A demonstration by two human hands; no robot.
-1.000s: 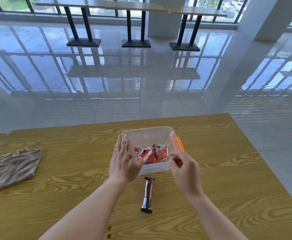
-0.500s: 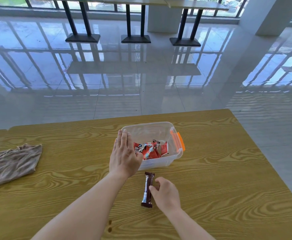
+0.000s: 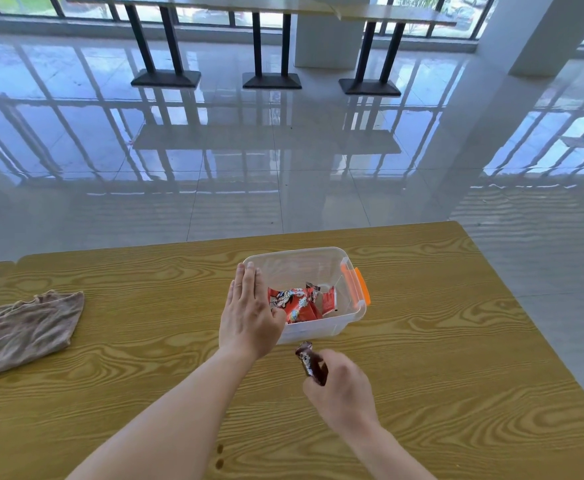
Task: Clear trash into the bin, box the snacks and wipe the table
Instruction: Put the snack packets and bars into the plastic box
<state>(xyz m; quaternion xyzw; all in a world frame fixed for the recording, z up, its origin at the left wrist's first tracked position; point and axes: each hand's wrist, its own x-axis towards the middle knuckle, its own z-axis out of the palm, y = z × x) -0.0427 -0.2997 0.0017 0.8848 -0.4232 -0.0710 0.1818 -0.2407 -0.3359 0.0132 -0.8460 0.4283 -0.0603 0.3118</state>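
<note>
A clear plastic box (image 3: 332,329) with an orange latch (image 3: 358,285) stands on the wooden table (image 3: 456,341). Red snack packets (image 3: 295,303) lie inside it. My left hand (image 3: 249,315) rests flat against the box's left side, fingers together, thumb on the near rim. My right hand (image 3: 340,388) is closed around a dark brown chocolate bar (image 3: 311,363), lifted off the table just in front of the box, its top end pointing toward the box. A brown cloth (image 3: 24,329) lies crumpled at the table's left edge.
The table's far edge runs just behind the box and its right edge slants down at the right. Beyond is a glossy tiled floor with several black-legged tables (image 3: 269,46) and a white pillar (image 3: 543,32) by the windows.
My right hand came down from the box's right rim, closed on the chocolate bar lying on the table, and has lifted it. My left hand has stayed against the box.
</note>
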